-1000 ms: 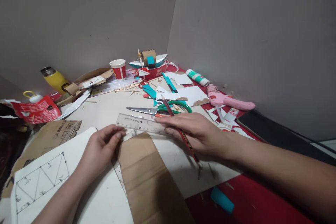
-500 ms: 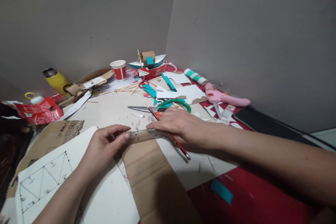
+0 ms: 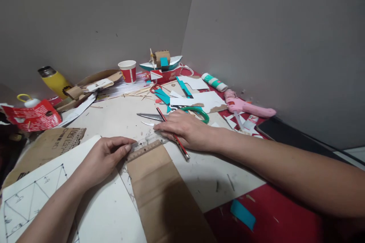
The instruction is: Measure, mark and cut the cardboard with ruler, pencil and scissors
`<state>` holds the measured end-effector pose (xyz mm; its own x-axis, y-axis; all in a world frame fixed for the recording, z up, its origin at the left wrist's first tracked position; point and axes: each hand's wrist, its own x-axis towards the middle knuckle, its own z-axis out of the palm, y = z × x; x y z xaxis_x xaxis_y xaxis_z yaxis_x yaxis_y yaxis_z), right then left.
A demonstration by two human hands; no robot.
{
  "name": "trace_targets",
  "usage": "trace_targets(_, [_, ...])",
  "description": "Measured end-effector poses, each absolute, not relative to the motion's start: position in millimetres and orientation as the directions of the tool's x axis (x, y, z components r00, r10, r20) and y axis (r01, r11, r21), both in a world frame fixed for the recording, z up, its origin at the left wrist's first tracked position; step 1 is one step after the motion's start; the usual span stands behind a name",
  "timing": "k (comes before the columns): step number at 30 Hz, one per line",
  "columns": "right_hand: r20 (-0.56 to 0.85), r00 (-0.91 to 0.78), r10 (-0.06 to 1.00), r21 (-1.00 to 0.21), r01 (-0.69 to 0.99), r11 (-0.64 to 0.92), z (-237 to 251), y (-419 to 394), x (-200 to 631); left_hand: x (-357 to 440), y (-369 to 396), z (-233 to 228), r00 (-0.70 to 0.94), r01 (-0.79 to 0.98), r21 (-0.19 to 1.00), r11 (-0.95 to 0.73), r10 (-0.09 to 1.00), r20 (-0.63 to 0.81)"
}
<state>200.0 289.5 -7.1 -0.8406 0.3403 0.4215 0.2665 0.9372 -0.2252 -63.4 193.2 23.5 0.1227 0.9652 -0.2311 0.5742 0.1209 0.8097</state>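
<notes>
Much of the clear ruler [image 3: 146, 145] was hard to make out, its see-through body blending into the brown cardboard strip [image 3: 162, 193] whose far end it lay across. The left hand [image 3: 104, 155] pinched the ruler's left end between thumb and fingertips. The right hand [image 3: 185, 129] pressed flat on its right end while gripping one red pencil [image 3: 173, 134], whose middle was hidden under the fingers. One pair of green-handled scissors [image 3: 171, 115] lay just beyond, partly covered by that hand. The white sheet with drawn triangles [image 3: 31, 201] was cut off at the near left edge. One red paper cup [image 3: 128, 71], one yellow bottle [image 3: 54, 80] and one pink glue gun [image 3: 245, 108] stood far off. The near right tabletop [image 3: 279, 220] lay fairly open, with one teal scrap [image 3: 242, 214].
</notes>
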Motion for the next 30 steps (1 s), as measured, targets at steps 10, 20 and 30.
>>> trace_targets(10, [0.426, -0.845, 0.323, -0.186, 0.268, 0.946, -9.5, 289.1, 201.9, -69.1, 195.1, 19.7, 0.07, 0.45, 0.873, 0.188, 0.967, -0.244])
trace_targets(20, [0.397, -0.849, 0.35, -0.168, 0.308, 0.937, -9.7, 288.0, 202.3, -60.2, 193.0, 17.6, 0.056, 0.486, 0.859, 0.161, 0.975, -0.215])
trace_targets(30, [0.394, -0.845, 0.361, -0.145, 0.331, 0.932, -9.2, 286.8, 200.5, -61.3, 192.4, 14.7, 0.065, 0.514, 0.847, 0.137, 0.978, -0.197])
